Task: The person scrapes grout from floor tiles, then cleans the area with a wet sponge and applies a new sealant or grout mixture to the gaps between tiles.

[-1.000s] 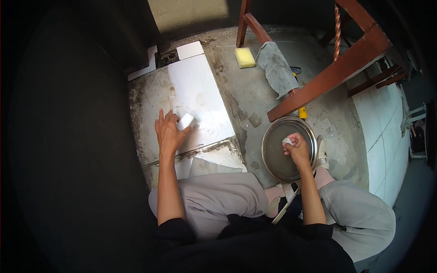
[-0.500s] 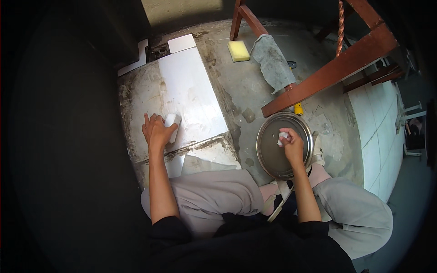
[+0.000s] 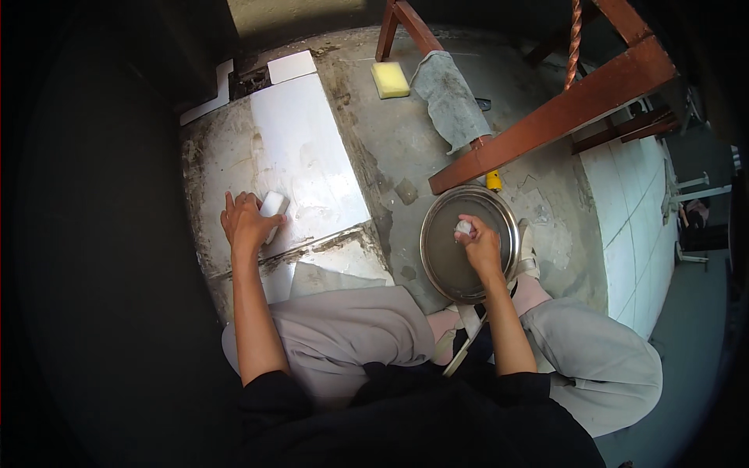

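Note:
My left hand (image 3: 243, 224) rests on the dirty half of a white tile surface (image 3: 308, 136), its fingers and thumb closed round a white sponge-like block (image 3: 273, 209). The tile's right part looks white and wet, while grey-brown grime covers the left. Above a round metal basin (image 3: 424, 257) my right hand (image 3: 482, 243) is closed on a small white lump (image 3: 464, 228); what that lump is made of cannot be made out. Grey, murky water (image 3: 449, 261) seems to fill the basin, which stands on the floor beside my foot.
A yellow sponge (image 3: 390, 79) lies on the concrete floor beyond the tiles. A grey cloth (image 3: 452, 97) drapes over a reddish-brown frame (image 3: 546, 109) that slants above the basin's far side. Near its lower end is a yellow handle (image 3: 493, 180). White wall tiles (image 3: 632, 234) stand at right.
The whole scene sits slightly further left and higher in the picture. Both hands keep their hold, with little visible movement against the tiles and the basin.

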Motion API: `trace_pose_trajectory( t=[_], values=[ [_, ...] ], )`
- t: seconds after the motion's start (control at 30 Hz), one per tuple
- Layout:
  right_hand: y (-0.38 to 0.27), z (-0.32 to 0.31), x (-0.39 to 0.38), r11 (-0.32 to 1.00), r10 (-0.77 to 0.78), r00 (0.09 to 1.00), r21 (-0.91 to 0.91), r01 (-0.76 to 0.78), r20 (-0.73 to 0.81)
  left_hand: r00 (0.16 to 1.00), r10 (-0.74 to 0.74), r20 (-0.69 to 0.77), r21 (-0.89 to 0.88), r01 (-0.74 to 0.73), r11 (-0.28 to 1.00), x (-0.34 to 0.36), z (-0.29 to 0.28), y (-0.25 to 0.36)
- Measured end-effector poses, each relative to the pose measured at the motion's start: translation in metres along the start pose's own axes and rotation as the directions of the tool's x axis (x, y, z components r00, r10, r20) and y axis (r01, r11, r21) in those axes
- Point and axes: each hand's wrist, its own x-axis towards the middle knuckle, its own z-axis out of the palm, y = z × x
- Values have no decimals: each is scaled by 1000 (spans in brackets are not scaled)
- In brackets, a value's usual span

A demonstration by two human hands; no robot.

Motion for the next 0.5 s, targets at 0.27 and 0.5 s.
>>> trace_pose_trajectory(
  t=[0.27, 0.5],
  values=[
    [6, -3, 1, 982, -158, 983, -115, 147, -90, 999, 1, 46, -57, 2, 998, 2, -3, 1],
    [10, -3, 4, 982, -164, 986, 89, 164, -8, 999, -23, -41, -173, 15, 985, 0, -15, 5]
  ],
)
